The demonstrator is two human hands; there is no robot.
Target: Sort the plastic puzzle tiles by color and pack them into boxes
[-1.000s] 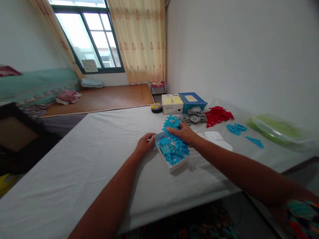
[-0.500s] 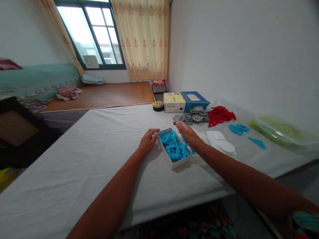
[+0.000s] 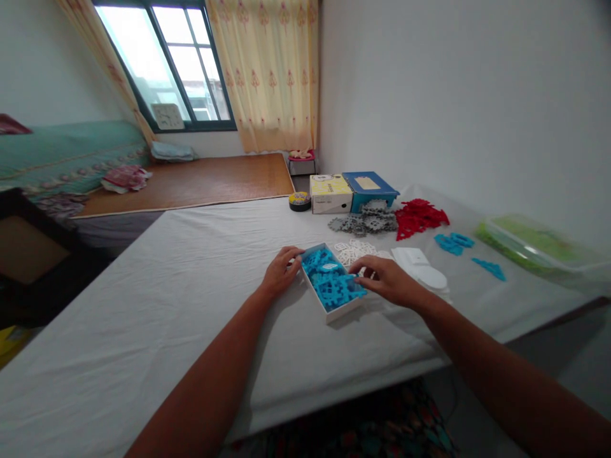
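A small white box (image 3: 340, 311) filled with blue plastic snowflake pieces (image 3: 331, 278) lies on the white table (image 3: 191, 280). My left hand (image 3: 280, 270) rests against the box's left side, fingers curled on its rim. On the box's right edge, my right hand (image 3: 387, 280) lies with its fingers bent toward the blue pieces. Whether it pinches a piece is hidden.
Behind the box lie white pieces (image 3: 354, 250), grey pieces (image 3: 367, 222), red pieces (image 3: 420, 217) and loose blue ones (image 3: 453, 241). A white lid (image 3: 424, 270), a yellow box (image 3: 330, 193), a blue box (image 3: 370, 185), a round tin (image 3: 300, 201) and a green-lidded container (image 3: 529, 245) stand around.
My right hand lowered a cluster of blue pieces into the box, then drew back to the box's right edge. My left hand stayed at the box's left side.
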